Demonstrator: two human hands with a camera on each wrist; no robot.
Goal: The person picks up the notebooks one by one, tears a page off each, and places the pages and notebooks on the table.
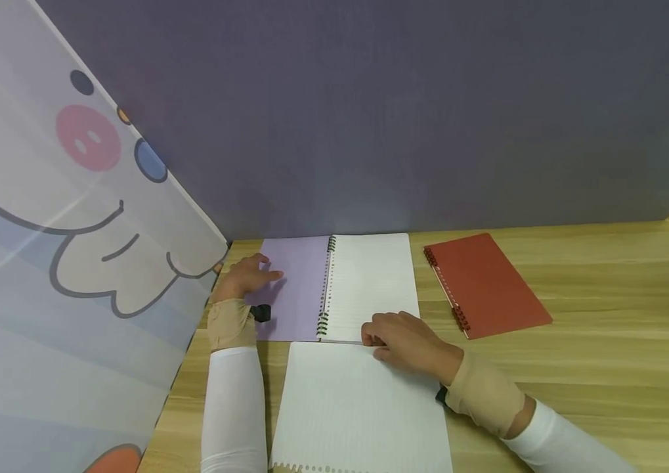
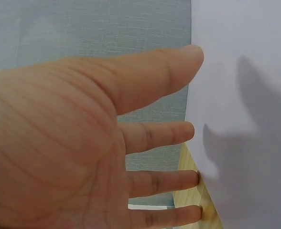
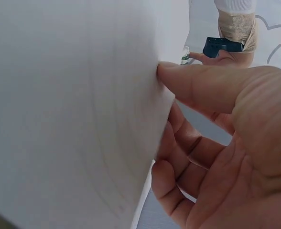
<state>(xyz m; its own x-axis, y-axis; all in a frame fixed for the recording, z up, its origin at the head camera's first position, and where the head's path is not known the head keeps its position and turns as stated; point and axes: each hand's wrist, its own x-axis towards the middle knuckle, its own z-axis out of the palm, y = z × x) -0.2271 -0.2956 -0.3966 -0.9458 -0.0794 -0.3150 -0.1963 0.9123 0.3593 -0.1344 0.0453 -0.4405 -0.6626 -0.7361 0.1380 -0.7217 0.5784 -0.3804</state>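
A spiral notebook (image 1: 369,279) lies open on the table, with its pale purple cover (image 1: 295,289) on the left and a lined white page on the right. In front of it is a loose lined sheet (image 1: 358,410), its torn, perforated edge toward the person. My right hand (image 1: 410,343) pinches the sheet near its far right corner; the right wrist view shows the thumb on the paper (image 3: 83,119) and curled fingers behind. At the purple cover's left edge is my left hand (image 1: 247,276), fingers nearly straight and holding nothing.
A red spiral notebook (image 1: 490,286) lies closed and angled to the right on the wooden table (image 1: 618,302). A grey panel (image 1: 381,125) rises behind the table. Along the left side stands a wall with cartoon print (image 1: 92,217).
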